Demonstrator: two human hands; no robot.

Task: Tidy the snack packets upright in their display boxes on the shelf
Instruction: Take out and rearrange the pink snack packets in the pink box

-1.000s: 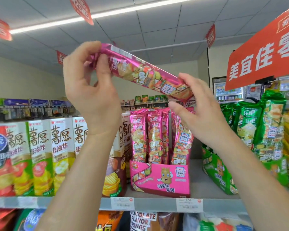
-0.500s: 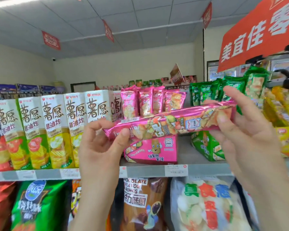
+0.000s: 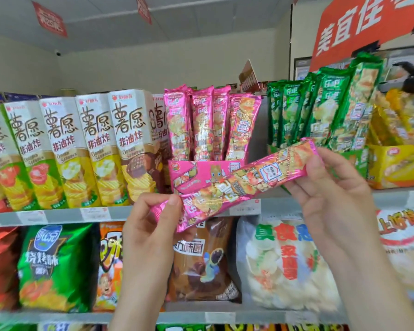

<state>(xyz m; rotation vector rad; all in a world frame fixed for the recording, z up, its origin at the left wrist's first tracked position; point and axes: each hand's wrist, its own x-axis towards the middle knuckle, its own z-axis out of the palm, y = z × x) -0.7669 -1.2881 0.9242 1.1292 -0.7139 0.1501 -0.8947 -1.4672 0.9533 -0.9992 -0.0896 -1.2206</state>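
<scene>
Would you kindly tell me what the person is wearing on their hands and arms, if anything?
Nothing that shows. The left hand and right hand are bare, with no gloves or rings in sight. The left forearm and right forearm are bare too: no sleeve, watch or bracelet down to the picture's bottom edge. The nails look short.

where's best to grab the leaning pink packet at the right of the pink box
Probably pinch the leaning pink packet by its upper half, from the open right side: its bottom sits in the pink box, and other packets crowd its left.
</scene>
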